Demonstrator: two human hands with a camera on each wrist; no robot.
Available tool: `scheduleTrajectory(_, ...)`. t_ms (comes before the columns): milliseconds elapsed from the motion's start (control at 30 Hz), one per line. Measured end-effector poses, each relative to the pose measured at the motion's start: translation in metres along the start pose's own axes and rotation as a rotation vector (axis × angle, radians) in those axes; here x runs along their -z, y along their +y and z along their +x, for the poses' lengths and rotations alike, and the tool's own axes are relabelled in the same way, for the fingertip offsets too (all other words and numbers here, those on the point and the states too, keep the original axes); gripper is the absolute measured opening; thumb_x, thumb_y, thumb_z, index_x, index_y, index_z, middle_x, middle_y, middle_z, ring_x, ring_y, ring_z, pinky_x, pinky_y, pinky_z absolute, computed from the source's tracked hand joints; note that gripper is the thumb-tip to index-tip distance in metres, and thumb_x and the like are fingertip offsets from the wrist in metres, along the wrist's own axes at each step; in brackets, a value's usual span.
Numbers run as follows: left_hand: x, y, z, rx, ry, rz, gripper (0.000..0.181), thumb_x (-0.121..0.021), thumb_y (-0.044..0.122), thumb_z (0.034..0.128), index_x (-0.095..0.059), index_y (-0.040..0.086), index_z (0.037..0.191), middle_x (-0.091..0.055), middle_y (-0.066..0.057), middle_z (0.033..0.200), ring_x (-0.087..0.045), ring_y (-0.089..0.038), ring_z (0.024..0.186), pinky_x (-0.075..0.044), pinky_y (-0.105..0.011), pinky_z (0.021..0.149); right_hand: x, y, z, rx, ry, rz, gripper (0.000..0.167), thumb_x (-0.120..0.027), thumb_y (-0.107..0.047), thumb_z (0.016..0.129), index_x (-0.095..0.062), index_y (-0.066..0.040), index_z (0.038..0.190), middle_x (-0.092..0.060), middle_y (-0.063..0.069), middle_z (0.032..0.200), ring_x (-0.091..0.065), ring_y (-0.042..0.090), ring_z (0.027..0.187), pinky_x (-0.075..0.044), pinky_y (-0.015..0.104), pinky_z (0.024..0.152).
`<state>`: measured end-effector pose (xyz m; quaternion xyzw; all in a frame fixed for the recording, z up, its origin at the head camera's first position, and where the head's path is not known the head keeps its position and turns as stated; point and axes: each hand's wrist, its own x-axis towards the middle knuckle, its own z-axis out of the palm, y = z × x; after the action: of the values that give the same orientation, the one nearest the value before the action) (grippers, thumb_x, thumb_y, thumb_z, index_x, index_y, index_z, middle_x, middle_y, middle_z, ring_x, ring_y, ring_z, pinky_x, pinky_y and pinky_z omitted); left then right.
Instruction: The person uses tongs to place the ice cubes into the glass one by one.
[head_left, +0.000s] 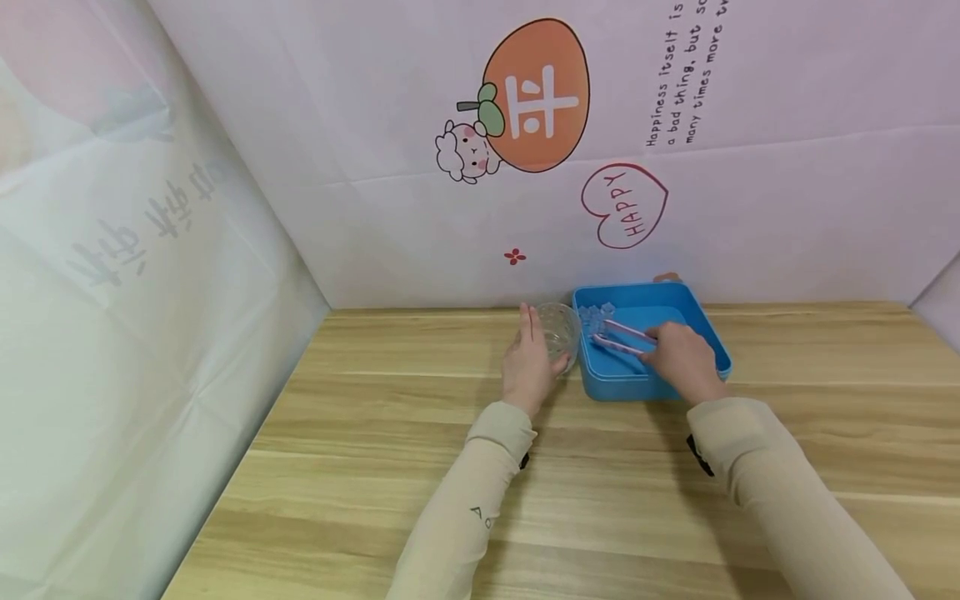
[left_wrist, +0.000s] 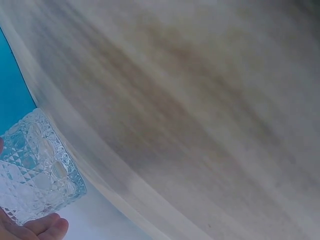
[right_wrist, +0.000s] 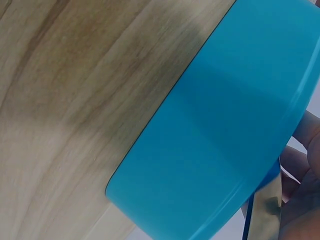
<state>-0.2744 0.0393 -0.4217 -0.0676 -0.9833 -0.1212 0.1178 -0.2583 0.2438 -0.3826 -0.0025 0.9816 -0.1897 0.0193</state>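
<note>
My left hand point(head_left: 527, 367) holds a clear patterned glass bowl point(head_left: 558, 332), fingers along its left side and thumb at its near right. In the left wrist view fingertips point(left_wrist: 52, 227) lie beside the glass point(left_wrist: 40, 170). My right hand point(head_left: 684, 360) grips pink tongs point(head_left: 628, 340) over the blue box point(head_left: 626, 387); their tips are at small translucent pieces point(head_left: 595, 315) in the box's left back corner. In the right wrist view the box wall point(right_wrist: 200, 120) partly hides the right hand point(right_wrist: 302, 185).
The box stands on a wooden table point(head_left: 360, 467), close to the bowl's right side and near the back wall. A printed white cloth point(head_left: 390, 167) covers the wall behind, and another pale sheet point(head_left: 150, 333) hangs at the left.
</note>
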Motion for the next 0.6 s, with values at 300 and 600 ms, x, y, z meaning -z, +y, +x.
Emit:
scheduleTrajectory(300,0.0008,0.0004,0.0008,0.007,-0.009,0.002,0.091,-0.062,0.052,0.0874,-0.020,0.003,0.152,-0.021,-0.011,0.160,-0.063,-0.016,0.109,-0.054,-0.025,0.077,-0.0027,0.0003,0.0028,-0.006,0.000,0.002,0.046,-0.063,-0.018,0.090,-0.056,0.011,0.125,-0.056,0.035,0.124,-0.061,0.040,0.094,-0.053,0.046,0.068)
scheduleTrajectory(600,-0.0002,-0.0011,0.0006,-0.004,0.002,0.008,0.091,-0.063,0.052,0.0869,-0.022,0.002,0.151,-0.021,-0.011,0.160,-0.062,-0.015,0.109,-0.054,-0.025,0.080,-0.0048,-0.0001,0.0041,-0.024,0.002,0.001,0.046,-0.064,-0.017,0.090,-0.056,0.011,0.125,-0.055,0.035,0.123,-0.060,0.041,0.093,-0.053,0.047,0.069)
